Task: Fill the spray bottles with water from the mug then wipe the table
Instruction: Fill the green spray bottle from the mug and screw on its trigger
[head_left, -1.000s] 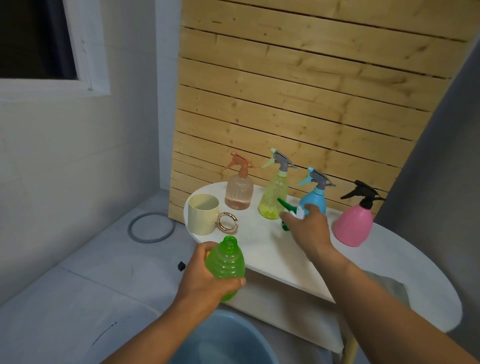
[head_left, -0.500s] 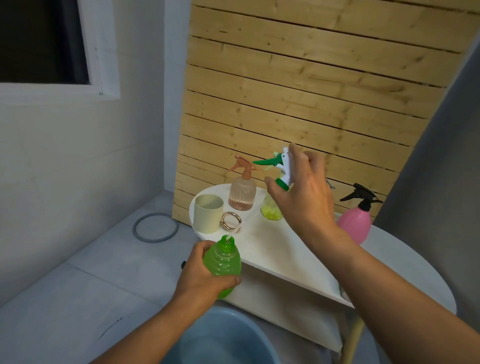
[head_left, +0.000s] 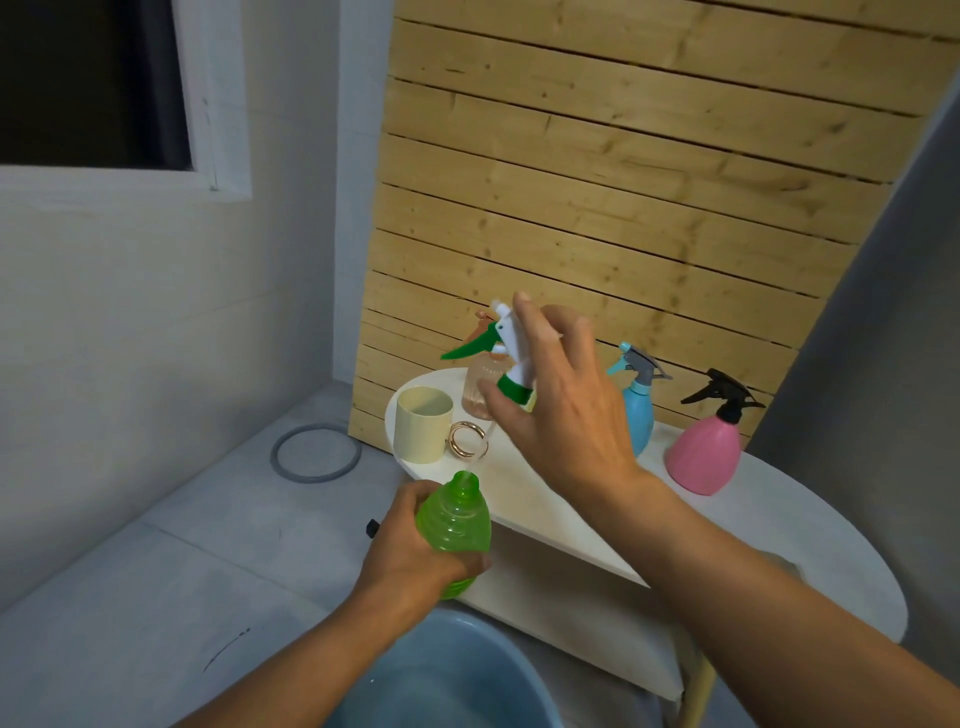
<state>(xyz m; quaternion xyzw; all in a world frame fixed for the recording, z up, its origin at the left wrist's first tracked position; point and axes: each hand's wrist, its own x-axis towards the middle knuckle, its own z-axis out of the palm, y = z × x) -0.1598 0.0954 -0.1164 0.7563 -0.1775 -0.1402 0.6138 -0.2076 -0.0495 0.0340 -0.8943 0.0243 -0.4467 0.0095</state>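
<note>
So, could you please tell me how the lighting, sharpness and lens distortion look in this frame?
Head view: soft, even light; wide-angle bends the wooden panel and window frame; right hand with spray head slightly soft; green bottle fairly sharp.

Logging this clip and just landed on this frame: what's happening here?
A person is putting a spray bottle together. The left hand grips an open green bottle at the near edge of the white table, above a blue basin. The right hand holds the green-and-white sprayer head raised above it, not yet on the neck. A cream mug, a blue bottle and a pink bottle stand on the table with their sprayers on.
</note>
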